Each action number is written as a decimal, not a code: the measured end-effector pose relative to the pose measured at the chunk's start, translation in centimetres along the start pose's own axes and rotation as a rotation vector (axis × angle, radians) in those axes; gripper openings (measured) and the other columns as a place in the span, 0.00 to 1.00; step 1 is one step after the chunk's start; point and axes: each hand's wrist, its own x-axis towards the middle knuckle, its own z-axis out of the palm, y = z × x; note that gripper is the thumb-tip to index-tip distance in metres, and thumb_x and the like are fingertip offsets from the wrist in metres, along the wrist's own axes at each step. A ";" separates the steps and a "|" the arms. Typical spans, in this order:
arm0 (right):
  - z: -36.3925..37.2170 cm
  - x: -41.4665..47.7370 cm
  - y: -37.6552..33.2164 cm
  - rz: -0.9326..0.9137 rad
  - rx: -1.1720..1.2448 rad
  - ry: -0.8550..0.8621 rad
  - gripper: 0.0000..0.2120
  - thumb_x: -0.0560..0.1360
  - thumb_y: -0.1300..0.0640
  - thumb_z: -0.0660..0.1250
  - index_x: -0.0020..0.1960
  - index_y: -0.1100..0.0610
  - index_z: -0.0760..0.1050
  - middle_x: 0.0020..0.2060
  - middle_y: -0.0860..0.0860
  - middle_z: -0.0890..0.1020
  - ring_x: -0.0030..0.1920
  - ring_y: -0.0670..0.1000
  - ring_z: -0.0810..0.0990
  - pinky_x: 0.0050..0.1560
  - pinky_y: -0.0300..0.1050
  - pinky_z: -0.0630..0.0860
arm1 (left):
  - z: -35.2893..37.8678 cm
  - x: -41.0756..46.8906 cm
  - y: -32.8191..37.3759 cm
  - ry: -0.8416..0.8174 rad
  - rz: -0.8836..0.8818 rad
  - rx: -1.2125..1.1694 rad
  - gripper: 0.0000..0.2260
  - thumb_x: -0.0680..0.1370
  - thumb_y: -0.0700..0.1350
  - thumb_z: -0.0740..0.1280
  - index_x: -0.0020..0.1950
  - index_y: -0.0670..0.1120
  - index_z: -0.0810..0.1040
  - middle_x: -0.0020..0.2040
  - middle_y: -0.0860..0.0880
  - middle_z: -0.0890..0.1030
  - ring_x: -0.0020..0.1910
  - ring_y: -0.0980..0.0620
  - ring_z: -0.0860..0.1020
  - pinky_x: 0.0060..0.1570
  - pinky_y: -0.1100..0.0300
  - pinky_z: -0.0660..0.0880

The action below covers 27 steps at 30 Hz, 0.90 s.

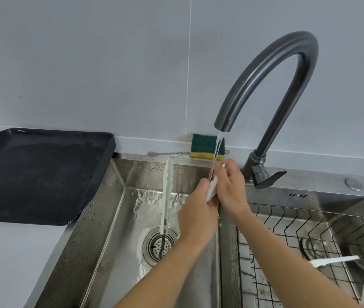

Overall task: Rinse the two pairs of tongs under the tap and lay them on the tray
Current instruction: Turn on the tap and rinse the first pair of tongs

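We are standing at a double sink [101, 218] set into the desk [10, 252], with the black tray [43, 174] sitting empty on the left, well apart from our hands. The tap [265, 85] is running, and its stream is falling onto the white tongs [212, 189] we are gripping between both hands: the left hand [195, 210] is closing around the lower part and the right hand [230, 185] is wrapping the upper part. The second pair of tongs [167, 192] is leaning in the left basin, its tip resting on the drain. The right basin is holding a wire rack [287, 230] and something white we cannot identify. Wet plastic is probably slippery, so the tongs could be sliding from our grip, and dripping water may be wetting the desk on the way to the tray.
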 end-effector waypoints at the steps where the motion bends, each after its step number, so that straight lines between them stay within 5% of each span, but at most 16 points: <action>1: 0.0 0.1 0.1 -0.016 -0.016 0.011 0.13 0.80 0.59 0.57 0.37 0.55 0.69 0.29 0.47 0.70 0.28 0.41 0.66 0.31 0.37 0.65 | 0.1 0.0 -0.2 -0.007 0.015 0.008 0.02 0.79 0.44 0.62 0.48 0.50 0.70 0.40 0.50 0.79 0.38 0.47 0.78 0.38 0.49 0.75; 4: -0.1 0.2 0.0 -0.024 -0.035 0.023 0.17 0.81 0.54 0.55 0.34 0.54 0.68 0.27 0.47 0.69 0.26 0.40 0.66 0.29 0.34 0.64 | 0.1 0.2 -0.8 -0.021 0.019 -0.016 0.02 0.79 0.45 0.63 0.50 0.50 0.71 0.40 0.50 0.80 0.37 0.48 0.78 0.37 0.49 0.75; 7: -0.1 -0.2 0.0 0.029 0.010 -0.121 0.08 0.78 0.53 0.62 0.41 0.54 0.70 0.31 0.47 0.71 0.31 0.41 0.70 0.34 0.36 0.68 | -0.1 0.4 -1.2 -0.011 -0.029 -0.126 0.06 0.78 0.42 0.65 0.52 0.52 0.75 0.41 0.52 0.81 0.35 0.52 0.77 0.33 0.57 0.74; 9: -0.1 -0.6 0.2 0.035 0.017 -0.233 0.07 0.75 0.53 0.67 0.49 0.54 0.69 0.35 0.48 0.74 0.34 0.41 0.75 0.36 0.35 0.73 | -0.3 0.4 -1.3 -0.021 -0.035 -0.221 0.14 0.77 0.39 0.65 0.59 0.56 0.76 0.45 0.55 0.82 0.41 0.56 0.80 0.39 0.62 0.78; 12: -0.1 -0.8 0.3 -0.044 -0.091 -0.225 0.09 0.76 0.55 0.66 0.52 0.55 0.68 0.33 0.46 0.73 0.29 0.35 0.74 0.30 0.27 0.69 | -0.4 0.3 -1.3 -0.046 -0.038 -0.247 0.16 0.78 0.40 0.63 0.63 0.56 0.73 0.45 0.56 0.82 0.41 0.59 0.80 0.39 0.66 0.78; 16: 0.0 0.3 -0.4 -0.076 -0.203 -0.136 0.06 0.79 0.56 0.61 0.44 0.57 0.71 0.27 0.45 0.71 0.24 0.36 0.71 0.26 0.29 0.66 | 0.1 0.1 -1.3 -0.090 -0.016 -0.077 0.07 0.81 0.46 0.58 0.58 0.47 0.65 0.33 0.52 0.71 0.27 0.56 0.69 0.25 0.64 0.62; 20: -0.1 1.1 -1.1 -0.046 -0.009 -0.083 0.22 0.80 0.57 0.60 0.27 0.53 0.64 0.18 0.42 0.66 0.20 0.40 0.63 0.23 0.30 0.59 | -0.3 0.2 -0.8 -0.075 -0.012 -0.131 0.08 0.80 0.52 0.59 0.50 0.48 0.65 0.30 0.53 0.71 0.24 0.56 0.67 0.24 0.64 0.62; 27: -0.2 1.2 -1.8 0.214 0.193 -0.321 0.17 0.79 0.49 0.59 0.42 0.61 0.73 0.22 0.52 0.68 0.18 0.47 0.63 0.18 0.34 0.60 | -1.6 1.5 -0.5 -0.168 -0.329 -0.538 0.23 0.78 0.63 0.52 0.44 0.46 0.75 0.24 0.53 0.68 0.19 0.58 0.64 0.20 0.66 0.59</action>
